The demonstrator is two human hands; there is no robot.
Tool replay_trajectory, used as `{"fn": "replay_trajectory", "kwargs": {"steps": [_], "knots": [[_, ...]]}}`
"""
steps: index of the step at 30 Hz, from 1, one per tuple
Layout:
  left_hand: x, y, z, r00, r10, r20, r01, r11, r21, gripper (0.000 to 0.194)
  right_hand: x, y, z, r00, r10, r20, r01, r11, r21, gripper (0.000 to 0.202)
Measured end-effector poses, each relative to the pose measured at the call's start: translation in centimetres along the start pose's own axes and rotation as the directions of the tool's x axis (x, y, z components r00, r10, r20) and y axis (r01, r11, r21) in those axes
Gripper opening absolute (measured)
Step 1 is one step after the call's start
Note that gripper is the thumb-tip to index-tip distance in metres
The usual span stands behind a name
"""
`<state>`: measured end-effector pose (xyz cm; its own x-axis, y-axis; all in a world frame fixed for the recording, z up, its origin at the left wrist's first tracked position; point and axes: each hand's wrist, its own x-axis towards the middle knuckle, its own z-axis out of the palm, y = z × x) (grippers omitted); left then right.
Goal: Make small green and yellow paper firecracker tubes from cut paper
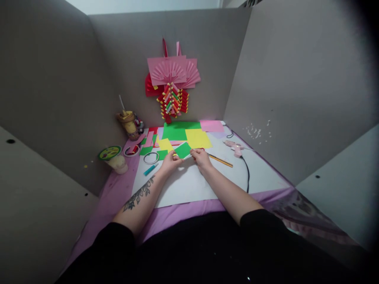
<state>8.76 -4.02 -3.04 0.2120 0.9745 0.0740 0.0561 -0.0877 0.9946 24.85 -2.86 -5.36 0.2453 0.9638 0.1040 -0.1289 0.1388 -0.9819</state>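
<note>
Between my two hands is a small green paper piece [183, 150], with a pale edge along its near side. My left hand [171, 162] pinches its left corner, fingers closed. At its right corner, the fingers of my right hand [201, 157] are closed on the same piece. Just beyond lie a yellow sheet [199, 139] and a larger green sheet [177, 131]. A smaller yellow piece [166, 144] is near my left fingertips. To the right of my right hand lies a yellow-and-black pencil [220, 160].
A pink glue gun [236, 148] with a black cable lies right. Left are a tape ring [151, 158], a teal tool [149, 170], a lidded cup [118, 163] and a tool holder [130, 127]. Paper decorations [171, 73] hang on the back panel; grey side panels enclose the table.
</note>
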Motion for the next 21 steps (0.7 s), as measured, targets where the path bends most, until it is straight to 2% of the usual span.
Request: {"fn": "replay_trajectory", "kwargs": {"steps": [6,9,12,14,16,21], "knots": [[0.0,0.1,-0.5,1.0,0.014,-0.011,-0.014,0.999,0.032,0.044,0.8,-0.1,-0.7,0.998,0.02,-0.058,-0.015,0.996,0.086,0.047],[0.3,-0.2,-1.0,0.998,0.032,-0.052,-0.03,0.999,0.042,0.041,0.9,-0.4,-1.0,0.994,0.069,-0.088,-0.056,0.989,0.137,0.048],[0.6,-0.6,-1.1,0.991,0.071,-0.116,-0.069,0.997,0.014,0.041,0.1,-0.4,-0.2,0.996,0.081,0.033,-0.085,0.99,0.11,0.047],[0.6,-0.7,-0.9,0.988,0.103,-0.118,-0.104,0.995,-0.008,0.039,-0.6,-0.2,0.7,0.983,0.06,0.171,-0.071,0.996,0.057,0.045],[0.6,-0.8,-0.7,0.986,0.133,-0.102,-0.135,0.991,-0.016,0.038,-1.2,0.0,1.5,0.964,0.06,0.259,-0.065,0.998,0.013,0.042],[0.4,-0.8,-0.4,0.983,0.174,-0.062,-0.172,0.984,0.044,0.037,-1.4,0.0,1.7,0.965,0.105,0.24,-0.115,0.993,0.028,0.033]]}}
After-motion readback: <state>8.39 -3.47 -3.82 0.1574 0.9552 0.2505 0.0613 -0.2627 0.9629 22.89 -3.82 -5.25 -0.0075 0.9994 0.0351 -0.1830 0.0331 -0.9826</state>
